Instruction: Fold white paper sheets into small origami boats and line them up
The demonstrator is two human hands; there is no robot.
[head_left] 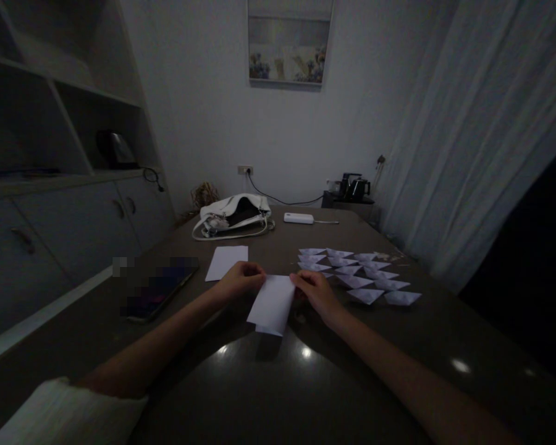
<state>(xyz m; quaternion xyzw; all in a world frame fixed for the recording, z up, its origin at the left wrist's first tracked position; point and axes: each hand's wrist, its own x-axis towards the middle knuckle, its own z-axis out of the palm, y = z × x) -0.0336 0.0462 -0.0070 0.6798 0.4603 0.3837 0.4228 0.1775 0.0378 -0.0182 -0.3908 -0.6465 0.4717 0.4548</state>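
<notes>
A white sheet of paper [273, 303], bent over on itself, is held up above the table between both hands. My left hand [241, 278] pinches its upper left corner, and my right hand [315, 292] pinches the upper right corner. The lower edge of the paper hangs loose, with two layers showing apart. Just beyond my left hand lies a stack of white paper [227, 261]. To the right of my right hand stand several folded paper boats [354, 280] in rows.
A phone [162, 290] lies on the dark table [241, 395] at the left. Toward the back are a white handbag [234, 215] and a white device [299, 218] with a short cable. A curtain [421, 148] hangs along the right side.
</notes>
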